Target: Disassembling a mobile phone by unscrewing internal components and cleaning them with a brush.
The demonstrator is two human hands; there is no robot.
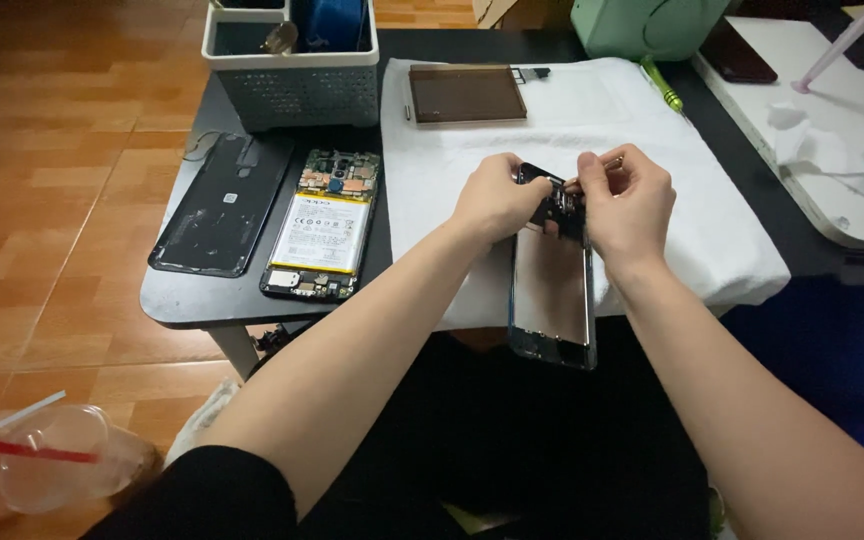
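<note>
Gripping the phone frame (550,290) at its top, left hand (497,197) and right hand (627,200) flank it.

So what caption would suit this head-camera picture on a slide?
Two bare hands, left hand and right hand, grip an opened phone frame above a white cloth.

Two hands, left (497,200) and right (627,200); one phone frame (550,300) at the table's (182,300) near edge; one opened phone (320,225) and one back cover (220,205) toward its left edge; one white cloth (712,220); one basket (292,70) at the far left corner; one brown panel (467,93); one green screwdriver (662,85); one plastic cup (62,460) on the floor.
</note>
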